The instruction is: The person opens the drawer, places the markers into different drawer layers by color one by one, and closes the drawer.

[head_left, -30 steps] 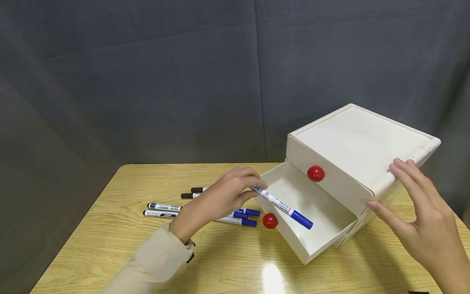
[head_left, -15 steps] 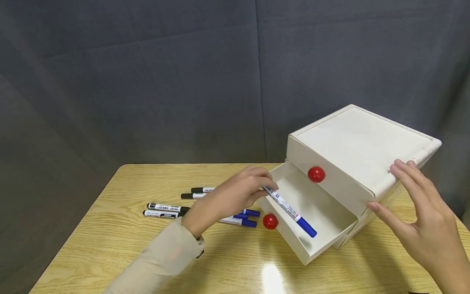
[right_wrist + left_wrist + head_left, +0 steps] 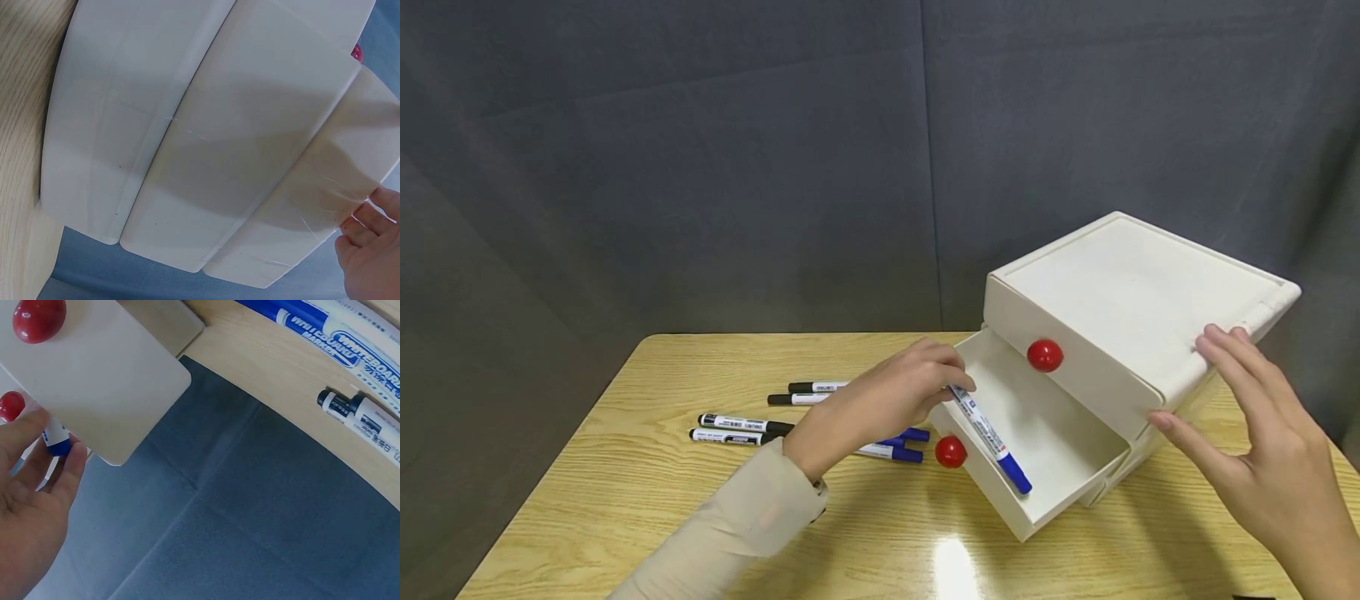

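My left hand [image 3: 902, 396] pinches a white whiteboard marker [image 3: 979, 423] by one end, over the pulled-out lower drawer [image 3: 1052, 442] of a white drawer cabinet [image 3: 1150, 292]. The marker's blue cap slants down inside the drawer, close to its front wall. In the left wrist view the thumb and fingers [image 3: 75, 465] surround the marker's other, blue-tipped end. My right hand [image 3: 1270, 442] rests on the cabinet's right top edge, fingers spread and nearly straight. From the right wrist view, its fingertips touch the edge of the cabinet's side [image 3: 250, 137].
Left of the drawer, several markers with black or blue caps lie on the wooden table; one black-capped marker [image 3: 730, 423] is at the near left, partly beside my forearm. Red round knobs [image 3: 1045, 356] stick out from the drawer fronts. A dark curtain [image 3: 775, 167] hangs behind.
My left hand has moved right and farther over the open drawer, and the marker has turned steeper, its blue cap lower inside. The right hand keeps its place on the cabinet.
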`<state>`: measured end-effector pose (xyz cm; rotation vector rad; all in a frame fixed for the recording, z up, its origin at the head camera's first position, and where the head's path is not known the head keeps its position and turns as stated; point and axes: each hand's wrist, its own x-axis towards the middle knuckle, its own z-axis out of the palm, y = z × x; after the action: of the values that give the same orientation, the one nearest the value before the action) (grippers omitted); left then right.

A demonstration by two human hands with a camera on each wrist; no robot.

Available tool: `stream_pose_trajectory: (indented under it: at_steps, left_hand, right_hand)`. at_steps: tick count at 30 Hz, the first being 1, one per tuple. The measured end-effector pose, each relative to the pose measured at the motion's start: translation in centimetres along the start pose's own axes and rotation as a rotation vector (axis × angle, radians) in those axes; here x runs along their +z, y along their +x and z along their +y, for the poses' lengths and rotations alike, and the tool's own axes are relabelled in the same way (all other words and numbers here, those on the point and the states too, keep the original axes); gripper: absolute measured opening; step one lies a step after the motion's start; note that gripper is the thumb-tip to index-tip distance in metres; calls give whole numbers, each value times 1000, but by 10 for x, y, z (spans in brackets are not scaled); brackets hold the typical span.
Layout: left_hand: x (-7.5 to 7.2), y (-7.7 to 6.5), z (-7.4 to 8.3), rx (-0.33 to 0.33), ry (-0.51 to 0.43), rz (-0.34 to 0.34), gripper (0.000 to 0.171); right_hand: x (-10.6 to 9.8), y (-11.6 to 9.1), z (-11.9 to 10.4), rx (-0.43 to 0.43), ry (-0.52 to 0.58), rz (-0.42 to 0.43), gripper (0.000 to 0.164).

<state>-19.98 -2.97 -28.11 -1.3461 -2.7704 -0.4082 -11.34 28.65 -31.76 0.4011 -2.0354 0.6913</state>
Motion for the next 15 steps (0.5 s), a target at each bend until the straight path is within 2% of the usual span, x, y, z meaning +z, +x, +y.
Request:
stream_pose_trajectory:
  at_steps: [11,15]
  left_hand:
    - [-2,5,5,-30,14,-67,31]
    - [-2,6,5,-56,-21,-82,32]
  right_hand:
    - [0,-1,0,-1,1,8,91]
    - [0,-1,-1,9,-2,8,91]
